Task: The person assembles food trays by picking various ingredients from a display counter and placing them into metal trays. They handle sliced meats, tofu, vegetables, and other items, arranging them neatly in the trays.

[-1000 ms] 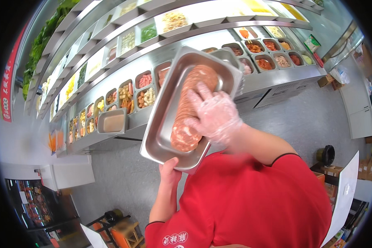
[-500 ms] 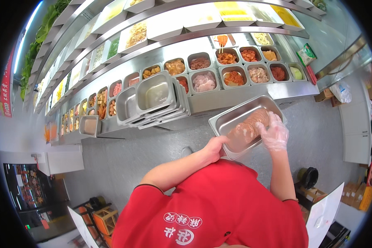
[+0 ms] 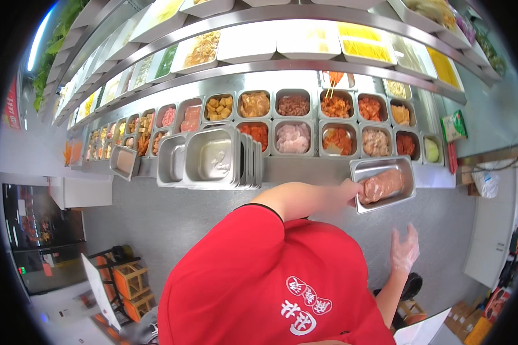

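My left hand [image 3: 351, 191] grips the left end of a rectangular steel pan [image 3: 408, 179], which hangs out at the counter's front edge. Sliced pinkish-brown meat [image 3: 384, 185] lies in a row inside it. My right hand [image 3: 404, 251], in a clear plastic glove, is raised below and to the right of the pan. Its fingers are spread, with nothing in them and no contact with the pan.
Several steel pans of raw meats and other foods sit in the counter [image 3: 328, 163]. A stack of steel pans [image 3: 210, 158] stands at its front edge, left of my arm. Shelves of white trays [image 3: 311, 40] rise behind. A green packet [image 3: 453, 126] lies at the right end.
My left hand has carried the pan forward and right, toward the counter edge. My right hand has come off the meat and drawn back, fingers spread. The view has shifted.
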Demonstrator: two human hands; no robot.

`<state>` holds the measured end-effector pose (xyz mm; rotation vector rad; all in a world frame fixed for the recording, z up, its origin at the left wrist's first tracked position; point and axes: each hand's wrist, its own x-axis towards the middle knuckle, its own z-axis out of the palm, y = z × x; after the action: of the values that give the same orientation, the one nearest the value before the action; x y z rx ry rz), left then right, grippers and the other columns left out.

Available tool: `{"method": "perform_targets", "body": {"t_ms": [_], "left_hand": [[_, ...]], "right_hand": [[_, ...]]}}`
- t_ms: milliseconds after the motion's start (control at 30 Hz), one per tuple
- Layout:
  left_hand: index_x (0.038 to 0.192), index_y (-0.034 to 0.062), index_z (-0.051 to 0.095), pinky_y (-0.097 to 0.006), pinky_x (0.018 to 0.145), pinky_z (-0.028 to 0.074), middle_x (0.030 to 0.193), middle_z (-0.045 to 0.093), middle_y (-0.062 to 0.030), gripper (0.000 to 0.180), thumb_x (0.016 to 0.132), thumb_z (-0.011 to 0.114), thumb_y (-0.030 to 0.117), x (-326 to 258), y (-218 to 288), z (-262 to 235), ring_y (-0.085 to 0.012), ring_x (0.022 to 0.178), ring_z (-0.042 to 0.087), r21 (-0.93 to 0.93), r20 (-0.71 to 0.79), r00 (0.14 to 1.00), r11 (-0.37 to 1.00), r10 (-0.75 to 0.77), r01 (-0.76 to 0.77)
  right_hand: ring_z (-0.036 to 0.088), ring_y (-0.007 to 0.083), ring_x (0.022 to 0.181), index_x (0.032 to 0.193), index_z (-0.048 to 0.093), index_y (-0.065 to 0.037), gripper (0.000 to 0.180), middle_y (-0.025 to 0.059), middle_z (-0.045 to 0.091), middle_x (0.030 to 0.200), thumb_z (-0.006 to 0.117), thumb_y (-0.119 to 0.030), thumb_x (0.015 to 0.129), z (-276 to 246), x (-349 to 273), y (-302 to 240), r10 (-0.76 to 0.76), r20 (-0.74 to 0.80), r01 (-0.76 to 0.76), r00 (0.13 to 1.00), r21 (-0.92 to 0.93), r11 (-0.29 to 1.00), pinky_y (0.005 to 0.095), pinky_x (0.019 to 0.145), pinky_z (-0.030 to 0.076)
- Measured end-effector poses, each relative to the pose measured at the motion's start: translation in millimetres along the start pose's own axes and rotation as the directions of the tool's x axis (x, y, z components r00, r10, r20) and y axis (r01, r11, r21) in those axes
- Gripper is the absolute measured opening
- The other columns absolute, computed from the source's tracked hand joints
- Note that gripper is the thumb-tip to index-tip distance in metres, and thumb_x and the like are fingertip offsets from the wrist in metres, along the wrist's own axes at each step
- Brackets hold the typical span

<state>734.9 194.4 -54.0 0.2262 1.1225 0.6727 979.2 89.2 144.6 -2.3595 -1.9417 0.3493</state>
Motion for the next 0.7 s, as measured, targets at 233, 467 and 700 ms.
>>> {"method": "perform_targets", "body": {"t_ms": [233, 467, 700], "left_hand": [[0.110, -0.0016, 0.073, -0.051, 0.069, 0.065, 0.102, 0.073, -0.0169, 0.031, 0.079, 0.070, 0.004, 106, 17, -15, -0.0327, 0.082, 0.074, 0.145, -0.052, 0.999, 0.989, -0.002, 0.010], [0.126, -0.0073, 0.071, -0.052, 0.081, 0.062, 0.117, 0.076, -0.0256, 0.045, 0.092, 0.071, 0.022, 103, 46, -9, -0.0390, 0.101, 0.078, 0.527, -0.431, 0.884, 0.845, 0.179, 0.086], [0.116, -0.0093, 0.075, -0.049, 0.083, 0.060, 0.111, 0.078, -0.0274, 0.066, 0.093, 0.075, 0.053, 78, 57, 8, -0.0392, 0.103, 0.078, 0.616, -0.557, 0.783, 0.770, 0.277, 0.166]], "right_hand": [[0.059, 0.0430, 0.138, 0.147, 0.060, -0.001, 0.068, 0.0249, 0.062, 0.149, 0.076, -0.044, 0.097, -7, 43, 35, 0.101, 0.065, -0.099, 0.993, -0.034, 0.994, 0.0509, 0.115, 0.047], [0.061, 0.0442, 0.134, 0.143, 0.062, 0.000, 0.065, 0.0275, 0.064, 0.145, 0.078, -0.039, 0.094, -11, 137, 80, -0.149, 0.114, 0.155, 0.982, -0.053, 0.986, 0.0504, 0.114, 0.049], [0.063, 0.0434, 0.132, 0.141, 0.064, 0.000, 0.066, 0.0267, 0.066, 0.142, 0.080, -0.042, 0.093, -21, 236, 120, -0.362, 0.210, 0.365, 0.908, 0.025, 0.930, 0.0501, 0.112, 0.051]]}}
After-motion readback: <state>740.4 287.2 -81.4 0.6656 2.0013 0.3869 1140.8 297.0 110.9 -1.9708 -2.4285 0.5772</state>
